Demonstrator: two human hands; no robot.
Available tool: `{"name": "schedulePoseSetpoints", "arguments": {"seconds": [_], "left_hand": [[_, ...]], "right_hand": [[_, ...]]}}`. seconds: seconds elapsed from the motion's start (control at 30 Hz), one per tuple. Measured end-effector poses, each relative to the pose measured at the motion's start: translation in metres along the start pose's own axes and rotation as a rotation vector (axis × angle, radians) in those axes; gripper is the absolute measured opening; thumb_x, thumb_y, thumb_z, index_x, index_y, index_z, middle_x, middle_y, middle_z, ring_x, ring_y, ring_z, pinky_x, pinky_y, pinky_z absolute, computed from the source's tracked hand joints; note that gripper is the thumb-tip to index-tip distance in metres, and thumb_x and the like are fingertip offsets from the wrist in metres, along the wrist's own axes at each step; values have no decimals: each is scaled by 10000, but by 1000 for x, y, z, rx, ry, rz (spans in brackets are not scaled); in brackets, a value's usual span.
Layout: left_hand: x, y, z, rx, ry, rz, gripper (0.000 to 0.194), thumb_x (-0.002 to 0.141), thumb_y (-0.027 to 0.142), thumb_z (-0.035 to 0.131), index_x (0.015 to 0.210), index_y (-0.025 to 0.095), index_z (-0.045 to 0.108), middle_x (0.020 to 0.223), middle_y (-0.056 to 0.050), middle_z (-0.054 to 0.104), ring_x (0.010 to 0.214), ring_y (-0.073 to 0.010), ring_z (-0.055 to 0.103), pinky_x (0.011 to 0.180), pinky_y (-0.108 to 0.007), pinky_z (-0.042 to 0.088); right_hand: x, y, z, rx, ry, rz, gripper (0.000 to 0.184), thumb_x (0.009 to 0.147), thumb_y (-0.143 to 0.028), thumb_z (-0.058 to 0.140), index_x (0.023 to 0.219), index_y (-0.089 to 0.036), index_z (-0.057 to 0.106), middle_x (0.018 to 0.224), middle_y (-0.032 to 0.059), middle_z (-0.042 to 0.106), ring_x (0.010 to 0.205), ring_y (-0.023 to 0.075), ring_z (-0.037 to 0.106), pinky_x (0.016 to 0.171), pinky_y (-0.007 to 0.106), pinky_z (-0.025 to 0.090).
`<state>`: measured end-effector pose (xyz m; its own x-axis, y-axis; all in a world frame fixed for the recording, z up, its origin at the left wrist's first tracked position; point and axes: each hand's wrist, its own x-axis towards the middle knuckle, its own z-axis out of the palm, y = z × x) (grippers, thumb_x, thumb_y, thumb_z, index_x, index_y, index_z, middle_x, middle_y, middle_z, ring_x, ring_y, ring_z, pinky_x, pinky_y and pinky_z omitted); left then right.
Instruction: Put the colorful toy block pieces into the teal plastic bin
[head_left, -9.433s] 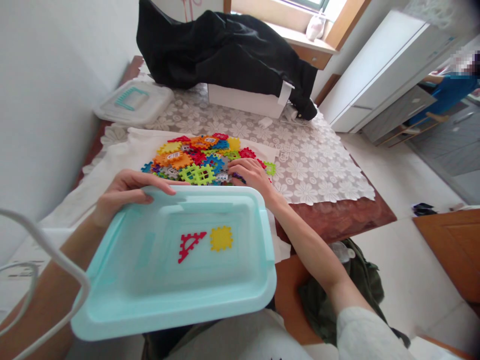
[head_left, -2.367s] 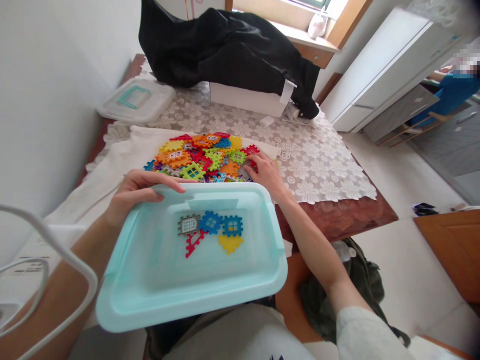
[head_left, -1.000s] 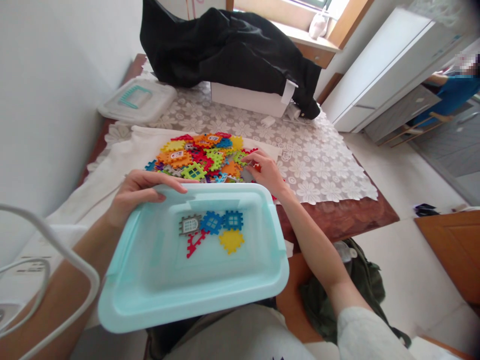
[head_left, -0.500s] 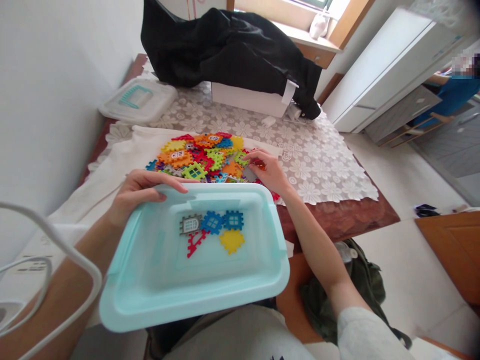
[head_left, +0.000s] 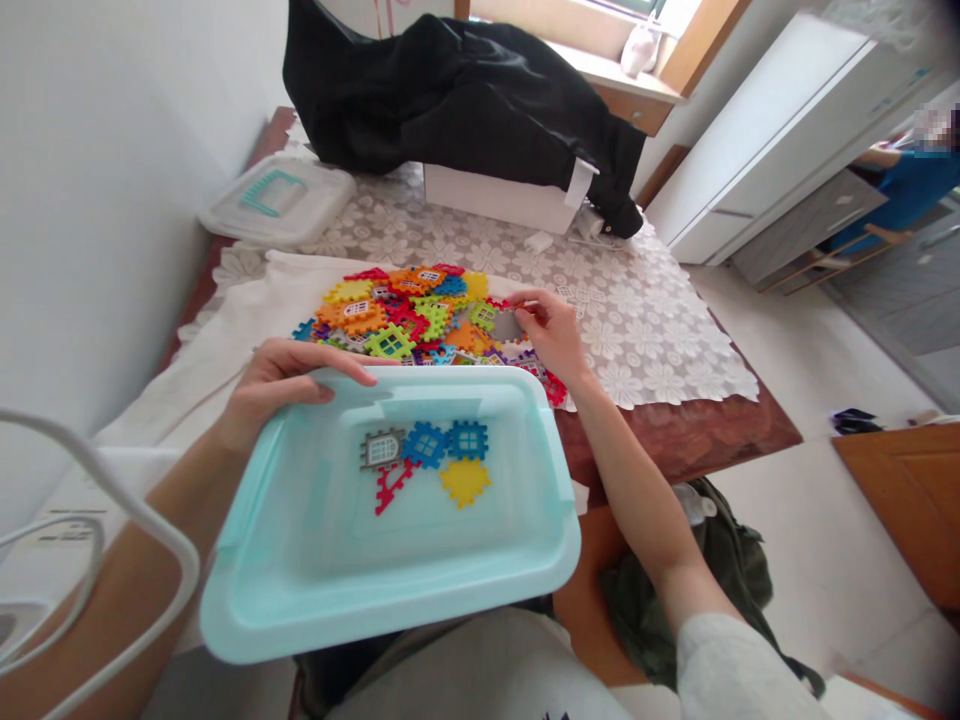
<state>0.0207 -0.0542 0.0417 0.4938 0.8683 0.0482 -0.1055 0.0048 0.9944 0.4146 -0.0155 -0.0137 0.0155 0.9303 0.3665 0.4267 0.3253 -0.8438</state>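
Note:
My left hand (head_left: 289, 385) grips the near-left rim of a pale aqua plastic tub (head_left: 390, 620), which I hold tilted over my lap. Inside lie a grey window piece (head_left: 381, 450), two blue square pieces (head_left: 446, 442), a yellow gear-edged piece (head_left: 465, 482) and a red triangular piece (head_left: 387, 488). My right hand (head_left: 551, 332) is at the right edge of a heap of colourful interlocking plastic puzzle pieces (head_left: 397, 320), its fingertips pinching a grey square piece (head_left: 508, 325) just above the heap.
The heap lies on a white cloth (head_left: 225, 320) over a floral lace tablecloth (head_left: 645, 340). A clear lid with an aqua handle (head_left: 277, 205) sits at the far left. A white box (head_left: 491, 205) under black fabric (head_left: 450, 90) stands behind. A person in blue (head_left: 904, 170) is at far right.
My right hand has moved up and right, carrying the grey piece off the heap. The tub and my left hand have barely moved.

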Motion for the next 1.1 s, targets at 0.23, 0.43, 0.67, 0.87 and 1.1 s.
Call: {"name": "schedulePoseSetpoints", "arguments": {"seconds": [0.23, 0.43, 0.67, 0.87, 1.1], "left_hand": [[2, 5, 10, 5, 42, 29, 239, 698, 228, 836, 860, 142, 989, 1112, -198, 927, 966, -384, 921, 811, -327, 714], [0, 5, 11, 9, 47, 15, 238, 706, 239, 840, 869, 159, 995, 1130, -193, 927, 958, -387, 920, 798, -344, 721], [0, 7, 13, 17, 49, 15, 224, 702, 250, 853, 856, 173, 996, 1117, -181, 929, 951, -350, 923, 811, -290, 699], [-2, 2, 3, 9, 7, -20, 229, 752, 258, 888, 919, 150, 1002, 1211, -207, 918, 1006, -396, 918, 849, -346, 722], [-1, 4, 7, 32, 27, 45, 244, 724, 211, 829, 895, 171, 1000, 1150, -157, 927, 1017, -338, 930, 847, -262, 704]], "right_hand": [[0, -5, 4, 390, 74, 95, 417, 967, -638, 824, 1230, -321, 758, 1321, 68, 824, 1124, 233, 802, 964, 379, 718], [-12, -26, 5, 504, -53, 3, 411, 1054, -684, 745, 1311, -367, 693, 1362, 60, 787, 1274, 254, 810, 1087, 476, 747], [-36, -68, 9, 671, -296, -14, 394, 958, -647, 921, 1134, -332, 764, 1149, 49, 857, 1108, 298, 884, 1052, 557, 755], [-22, -56, 4, 411, -248, -56, 521, 1081, -800, 682, 1229, -322, 828, 1074, 57, 874, 1083, 273, 860, 1091, 504, 706], [-19, -34, -45, -562, -336, 36, 505, 1011, -636, 845, 1354, -266, 825, 1356, 139, 790, 1282, 378, 769, 1219, 579, 598]]}}
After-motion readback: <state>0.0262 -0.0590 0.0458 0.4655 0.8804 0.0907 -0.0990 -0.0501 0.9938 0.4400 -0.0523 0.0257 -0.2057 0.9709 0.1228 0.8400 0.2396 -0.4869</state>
